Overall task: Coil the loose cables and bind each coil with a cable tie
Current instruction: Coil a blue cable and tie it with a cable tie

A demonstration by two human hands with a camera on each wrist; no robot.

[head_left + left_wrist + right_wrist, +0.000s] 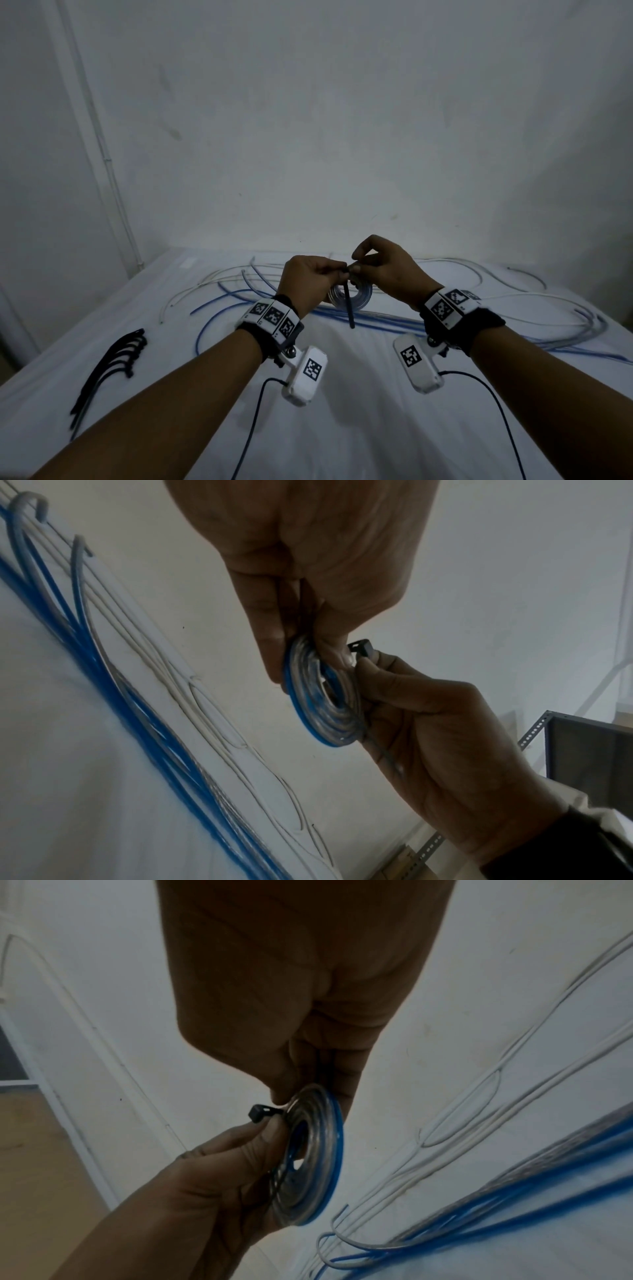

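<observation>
A small coil of clear and blue cable hangs in the air between both hands, above the white-covered table. A black cable tie crosses its top rim, and the tail hangs down free. The tie's square head sticks out beside the rim. My left hand pinches the coil's rim between thumb and fingers. My right hand pinches the tie at its head against the same part of the rim.
Several spare black cable ties lie at the table's left edge. Loose blue cables and white cables sprawl across the far half of the table, close to the wall. A metal shelf stands off to the right.
</observation>
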